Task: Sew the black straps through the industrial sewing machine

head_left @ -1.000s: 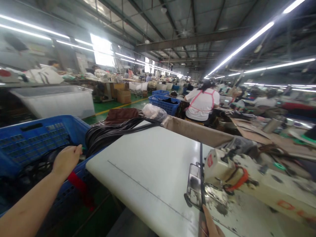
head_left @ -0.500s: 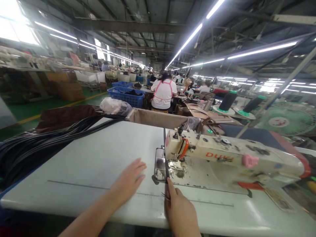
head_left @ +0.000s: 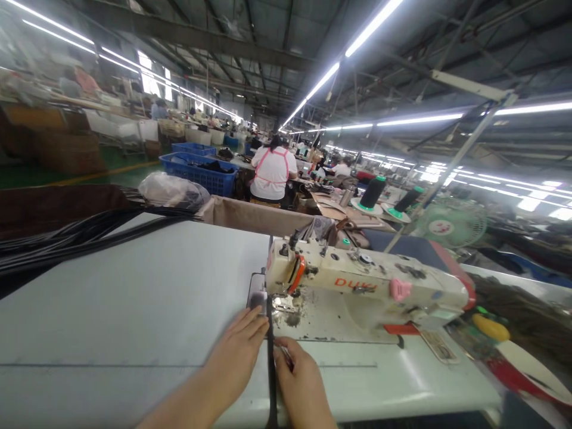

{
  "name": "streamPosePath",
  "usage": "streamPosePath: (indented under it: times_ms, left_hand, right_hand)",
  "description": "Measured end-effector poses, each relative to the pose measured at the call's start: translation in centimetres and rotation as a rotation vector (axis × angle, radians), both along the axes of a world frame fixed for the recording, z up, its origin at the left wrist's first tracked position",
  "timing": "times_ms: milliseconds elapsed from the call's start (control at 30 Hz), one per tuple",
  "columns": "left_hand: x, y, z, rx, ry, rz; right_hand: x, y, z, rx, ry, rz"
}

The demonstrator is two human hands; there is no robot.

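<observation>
A narrow black strap (head_left: 270, 351) lies on the white table (head_left: 111, 322) and runs from the presser foot of a cream sewing machine (head_left: 366, 280) back over the table's near edge. My left hand (head_left: 236, 357) rests flat on the table, fingers together, touching the strap's left side. My right hand (head_left: 300, 381) is curled against the strap's right side and pinches it, with what looks like a thin metal tool tucked in its fingers.
A bundle of long black strips (head_left: 67, 241) hangs over the table's far left. Behind it sit a plastic bag (head_left: 172, 190) and a blue basket (head_left: 201, 173). A person in a white top (head_left: 272, 173) sits ahead. Thread cones (head_left: 373, 193) and a fan (head_left: 449, 226) stand at the right.
My left hand left the blue basket on the left, crossed the table and now lies beside the strap. The view swung right onto the sewing machine. My right hand stayed at the strap.
</observation>
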State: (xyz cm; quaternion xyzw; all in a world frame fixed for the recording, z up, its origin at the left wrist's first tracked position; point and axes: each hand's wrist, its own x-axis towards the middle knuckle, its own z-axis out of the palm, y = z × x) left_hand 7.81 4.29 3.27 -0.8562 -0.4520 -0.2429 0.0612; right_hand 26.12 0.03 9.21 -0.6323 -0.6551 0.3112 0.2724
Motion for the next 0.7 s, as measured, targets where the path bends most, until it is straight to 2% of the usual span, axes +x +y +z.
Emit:
streamPosePath:
  times_ms: [100,233,500,700]
  left_hand:
    - [0.1,0.0,-0.3,0.058,0.044,-0.016]
    - [0.3,0.2,-0.5,0.095,0.067,0.005]
    - [0.6,0.2,-0.8,0.140,0.094,0.027]
    - [0.6,0.0,-0.2,0.085,0.071,0.035]
  right_hand:
    - [0.2,0.7,0.1,0.015,0.178,-0.046]
    - [0.7,0.7,-0.2,0.000,0.266,-0.079]
    - [1.3,0.7,-1.3,0.012,0.313,-0.010]
    - [1.2,1.0,-1.8,0.013,0.291,-0.035]
